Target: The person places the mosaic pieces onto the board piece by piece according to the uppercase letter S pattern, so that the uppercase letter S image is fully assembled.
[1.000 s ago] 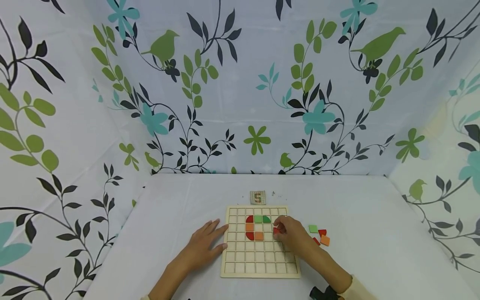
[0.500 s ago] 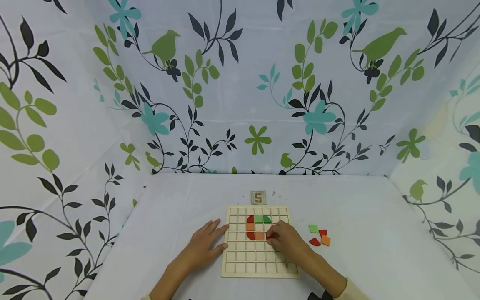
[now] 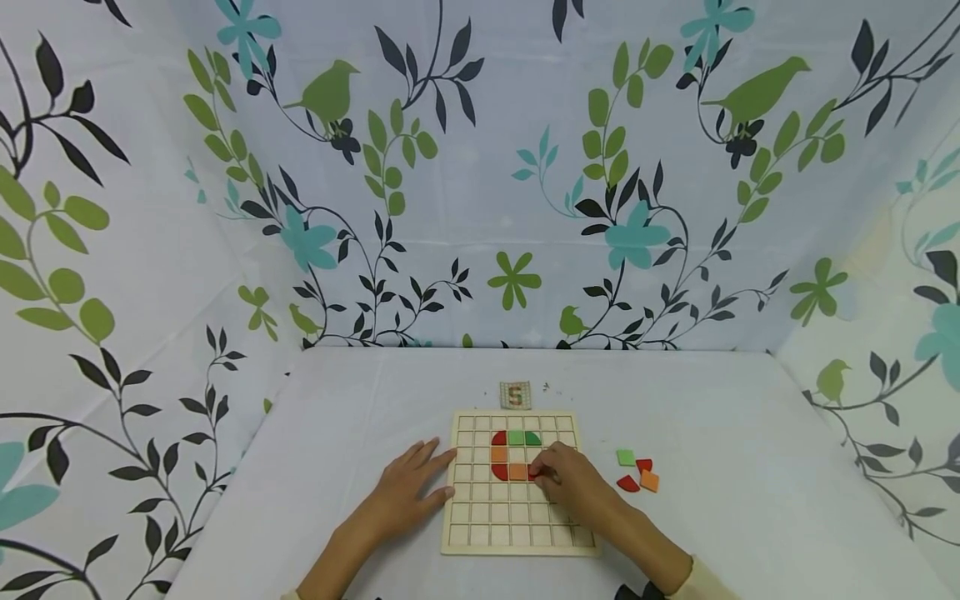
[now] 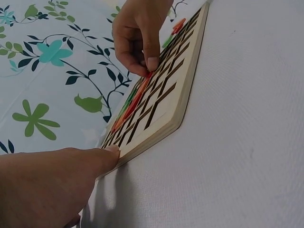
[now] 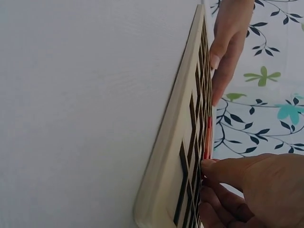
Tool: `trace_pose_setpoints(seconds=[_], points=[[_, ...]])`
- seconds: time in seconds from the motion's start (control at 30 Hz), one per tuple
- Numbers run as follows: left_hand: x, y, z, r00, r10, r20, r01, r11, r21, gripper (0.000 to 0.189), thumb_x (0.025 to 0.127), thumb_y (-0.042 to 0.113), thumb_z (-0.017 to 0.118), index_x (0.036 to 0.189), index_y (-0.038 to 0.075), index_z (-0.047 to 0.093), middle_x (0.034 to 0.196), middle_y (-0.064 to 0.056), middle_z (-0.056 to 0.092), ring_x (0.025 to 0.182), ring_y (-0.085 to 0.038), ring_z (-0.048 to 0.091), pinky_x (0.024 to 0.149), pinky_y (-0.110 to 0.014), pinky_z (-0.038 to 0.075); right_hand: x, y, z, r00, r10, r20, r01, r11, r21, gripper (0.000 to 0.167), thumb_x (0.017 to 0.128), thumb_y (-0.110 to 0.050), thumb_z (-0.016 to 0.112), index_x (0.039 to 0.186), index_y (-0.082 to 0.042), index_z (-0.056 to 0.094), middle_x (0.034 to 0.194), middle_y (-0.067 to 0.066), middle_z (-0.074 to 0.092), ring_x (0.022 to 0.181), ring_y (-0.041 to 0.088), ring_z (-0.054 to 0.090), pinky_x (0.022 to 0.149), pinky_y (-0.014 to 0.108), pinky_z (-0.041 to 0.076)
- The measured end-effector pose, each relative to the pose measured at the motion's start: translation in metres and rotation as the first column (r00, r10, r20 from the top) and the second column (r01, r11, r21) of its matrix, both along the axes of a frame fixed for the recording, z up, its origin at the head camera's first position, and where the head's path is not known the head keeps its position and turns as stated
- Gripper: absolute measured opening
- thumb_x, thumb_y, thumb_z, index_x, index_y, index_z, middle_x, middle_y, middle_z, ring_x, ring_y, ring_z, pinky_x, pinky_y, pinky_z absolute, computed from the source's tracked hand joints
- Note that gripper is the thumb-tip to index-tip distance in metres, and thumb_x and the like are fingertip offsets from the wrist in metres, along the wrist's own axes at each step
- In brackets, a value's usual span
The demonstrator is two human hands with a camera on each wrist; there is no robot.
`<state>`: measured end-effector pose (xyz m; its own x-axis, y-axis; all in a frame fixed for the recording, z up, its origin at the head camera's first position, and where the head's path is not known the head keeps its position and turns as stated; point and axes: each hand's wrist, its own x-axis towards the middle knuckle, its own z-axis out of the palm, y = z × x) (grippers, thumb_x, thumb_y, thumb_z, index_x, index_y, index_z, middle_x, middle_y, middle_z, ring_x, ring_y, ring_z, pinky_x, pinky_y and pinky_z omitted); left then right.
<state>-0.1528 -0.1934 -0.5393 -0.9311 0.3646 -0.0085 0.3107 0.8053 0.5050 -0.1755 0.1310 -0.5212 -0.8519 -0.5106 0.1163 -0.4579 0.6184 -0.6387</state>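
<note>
A wooden grid board (image 3: pixel 521 538) lies on the table. Set in its upper cells are a red quarter-round tile (image 3: pixel 499 438), a light green square (image 3: pixel 516 437), a dark green quarter-round (image 3: pixel 532 438), an orange square (image 3: pixel 498 454), another red quarter-round (image 3: pixel 500 472) and a second orange square (image 3: pixel 517 472). My right hand (image 3: pixel 572 482) pinches a red tile (image 3: pixel 533 471) at the cell right of that lower orange square; the fingers mostly cover it. Against the board's left edge rests my left hand (image 3: pixel 405 490), fingers spread, its thumb (image 4: pixel 110 154) touching the rim.
Right of the board lie loose tiles: a light green square (image 3: pixel 626 457), a red piece (image 3: pixel 644 465), an orange square (image 3: pixel 649 481) and a red quarter-round (image 3: pixel 628 483). A small patterned card (image 3: pixel 515 395) sits behind the board. Floral cloth (image 3: pixel 450 167) hangs beyond the table.
My right hand has carried the red tile left across the board, from its right side to beside the lower orange square. The left hand has stayed in place.
</note>
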Motion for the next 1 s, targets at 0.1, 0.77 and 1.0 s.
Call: trace_pose_setpoints(seconds=[0.1,0.77,1.0], points=[[-0.001,0.000,-0.002,1.000,-0.008,-0.006,0.008,1.000,-0.008,0.062,0.105,0.047,0.063,0.160,0.023,0.048,0.169,-0.017,0.036,0.157,-0.046,0.028,0.121,-0.072,0.026,0.000,0.002,0.003,1.000,-0.006,0.005,0.006,1.000,0.007,0.007,0.098,-0.009,0.075,0.104,-0.012,0.074,0.105,-0.002,0.064,0.100,0.016,0.064,0.085,0.031,0.058],[0.000,-0.001,0.002,1.000,0.006,-0.020,-0.007,1.000,-0.019,0.062,0.104,0.047,0.064,0.159,0.021,0.050,0.168,-0.018,0.038,0.156,-0.046,0.030,0.120,-0.072,0.027,-0.026,0.100,0.022,0.936,-0.341,0.086,0.322,0.929,0.180,0.027,0.095,-0.009,0.077,0.121,-0.002,0.071,0.113,0.013,0.064,0.107,0.031,0.062,0.093,0.052,0.058],[0.000,0.001,0.001,1.000,0.001,-0.016,-0.001,1.000,-0.011,0.062,0.105,0.045,0.064,0.160,0.022,0.049,0.169,-0.018,0.037,0.157,-0.046,0.029,0.121,-0.072,0.027,-0.027,0.106,0.014,0.934,-0.344,0.096,0.322,0.927,0.190,0.019,0.096,-0.006,0.074,0.115,-0.004,0.073,0.108,0.010,0.064,0.102,0.027,0.063,0.094,0.052,0.058]])
